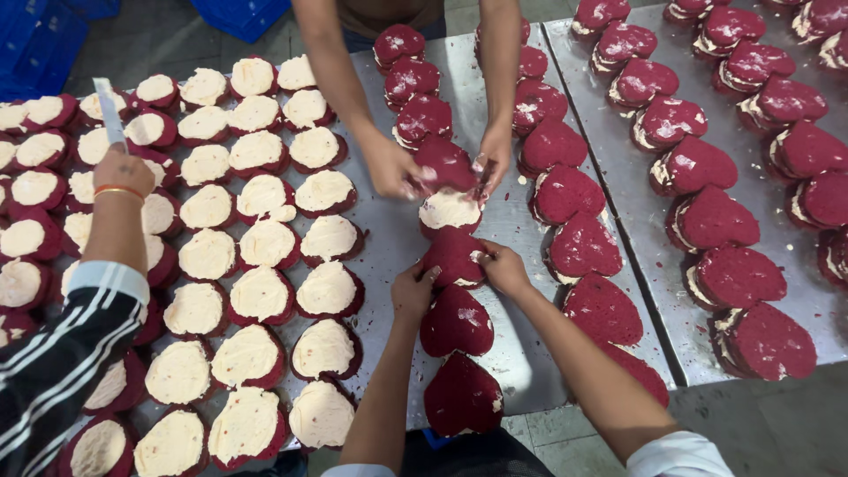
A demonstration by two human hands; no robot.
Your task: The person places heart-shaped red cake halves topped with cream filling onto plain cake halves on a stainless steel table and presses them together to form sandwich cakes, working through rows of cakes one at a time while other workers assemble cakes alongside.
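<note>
Your left hand (pixel 413 290) and right hand (pixel 503 268) both rest on one heart-shaped red cake top (pixel 454 257), fingers curled narrow against its left and right edges, holding it between them. Directly below your hands, nearer to you, two more finished red hearts (pixel 457 322) lie in a column on the steel table (pixel 389 238). Just beyond your fingertips sits a cream-covered base (pixel 449 212), touching the piece you hold. Above that, a second person's two hands (pixel 442 168) grip another red top. Left of your left hand, rows of cream-topped bases (pixel 256 243) cover the table. Far left, a third person's hand (pixel 122 172) in a striped sleeve holds a palette knife (pixel 109 110) upright. Right of your right hand, assembled red hearts fill an adjoining tray (pixel 654 274).
</note>
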